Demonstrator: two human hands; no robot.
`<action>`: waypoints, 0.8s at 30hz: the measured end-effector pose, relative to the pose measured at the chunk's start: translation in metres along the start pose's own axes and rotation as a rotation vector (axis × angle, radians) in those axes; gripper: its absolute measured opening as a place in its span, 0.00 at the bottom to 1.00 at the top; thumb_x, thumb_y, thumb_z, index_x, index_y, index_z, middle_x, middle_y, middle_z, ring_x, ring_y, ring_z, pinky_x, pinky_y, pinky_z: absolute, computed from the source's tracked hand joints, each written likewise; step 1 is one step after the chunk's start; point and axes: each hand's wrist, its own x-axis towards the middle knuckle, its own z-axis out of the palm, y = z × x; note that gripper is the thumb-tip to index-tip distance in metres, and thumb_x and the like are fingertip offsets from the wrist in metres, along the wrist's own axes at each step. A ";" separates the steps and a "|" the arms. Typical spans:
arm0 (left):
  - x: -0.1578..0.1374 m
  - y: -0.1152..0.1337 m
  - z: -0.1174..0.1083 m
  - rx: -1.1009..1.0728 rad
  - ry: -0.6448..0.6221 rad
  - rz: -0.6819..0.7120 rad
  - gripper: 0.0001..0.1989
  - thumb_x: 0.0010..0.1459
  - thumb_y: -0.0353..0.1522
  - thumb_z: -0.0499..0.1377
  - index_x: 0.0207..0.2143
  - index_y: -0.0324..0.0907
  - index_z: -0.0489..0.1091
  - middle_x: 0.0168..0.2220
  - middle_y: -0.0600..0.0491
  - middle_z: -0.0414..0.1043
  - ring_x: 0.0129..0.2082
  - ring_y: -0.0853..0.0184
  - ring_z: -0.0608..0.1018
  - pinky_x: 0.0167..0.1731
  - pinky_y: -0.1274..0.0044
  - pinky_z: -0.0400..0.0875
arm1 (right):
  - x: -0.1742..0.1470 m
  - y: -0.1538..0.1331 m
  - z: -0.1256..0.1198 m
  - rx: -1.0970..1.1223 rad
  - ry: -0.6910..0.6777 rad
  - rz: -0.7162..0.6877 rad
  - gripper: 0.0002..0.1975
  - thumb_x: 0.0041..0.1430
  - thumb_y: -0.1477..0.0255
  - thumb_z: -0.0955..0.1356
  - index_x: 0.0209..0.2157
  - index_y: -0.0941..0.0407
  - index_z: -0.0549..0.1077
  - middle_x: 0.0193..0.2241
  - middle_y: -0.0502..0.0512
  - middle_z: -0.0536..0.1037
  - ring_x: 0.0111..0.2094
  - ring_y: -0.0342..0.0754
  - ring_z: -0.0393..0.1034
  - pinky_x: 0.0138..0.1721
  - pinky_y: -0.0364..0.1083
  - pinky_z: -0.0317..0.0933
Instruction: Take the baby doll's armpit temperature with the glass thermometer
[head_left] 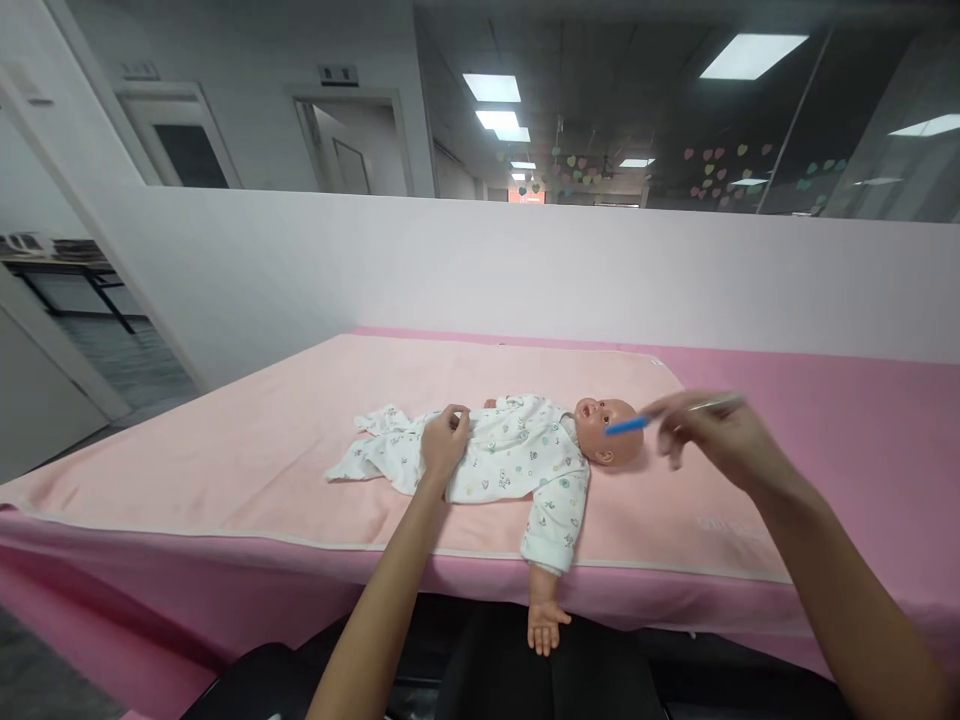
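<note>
A baby doll [498, 446] in white patterned clothes lies on its back in the head view, its head to the right. One of its arms hangs over the table's front edge. My left hand [445, 440] rests at the doll's waist with fingers curled in; whether it pinches the cloth is hidden. Over to the right, my right hand [701, 425] is closed around a thin stick with a blue end [627, 426], held in front of the doll's head. Motion blurs this hand, and the stick's exact kind cannot be made out.
A pale pink blanket [285, 440] lies under the doll, on a darker pink tablecloth [840, 420]. Behind the table stands a white wall [525, 270] with glass above it. A black chair or legs show below the front edge.
</note>
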 end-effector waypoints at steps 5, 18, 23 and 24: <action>0.000 0.001 -0.001 -0.005 0.002 0.008 0.12 0.53 0.37 0.49 0.30 0.43 0.70 0.19 0.57 0.66 0.23 0.71 0.69 0.25 0.80 0.57 | 0.003 0.011 0.026 0.053 0.006 -0.020 0.18 0.55 0.63 0.62 0.23 0.60 0.75 0.17 0.49 0.73 0.16 0.37 0.63 0.16 0.37 0.58; 0.000 0.002 -0.002 0.009 -0.042 -0.004 0.11 0.53 0.37 0.49 0.30 0.44 0.70 0.19 0.58 0.65 0.23 0.70 0.68 0.25 0.79 0.56 | -0.014 0.042 0.016 -0.199 0.103 -0.069 0.14 0.52 0.65 0.66 0.18 0.57 0.72 0.15 0.50 0.72 0.14 0.38 0.60 0.15 0.39 0.56; 0.000 0.003 -0.002 0.013 -0.044 -0.015 0.12 0.53 0.37 0.49 0.31 0.44 0.70 0.19 0.57 0.67 0.23 0.70 0.69 0.26 0.79 0.57 | -0.020 0.039 0.024 -0.086 0.303 -0.125 0.23 0.61 0.61 0.57 0.24 0.58 0.74 0.07 0.47 0.64 0.09 0.38 0.55 0.10 0.38 0.51; 0.000 0.004 -0.002 0.011 -0.043 -0.021 0.12 0.53 0.37 0.49 0.31 0.44 0.70 0.20 0.57 0.67 0.24 0.70 0.69 0.26 0.79 0.57 | -0.021 0.037 0.028 -0.118 0.264 -0.142 0.22 0.60 0.60 0.58 0.24 0.58 0.74 0.07 0.46 0.63 0.08 0.37 0.54 0.09 0.38 0.50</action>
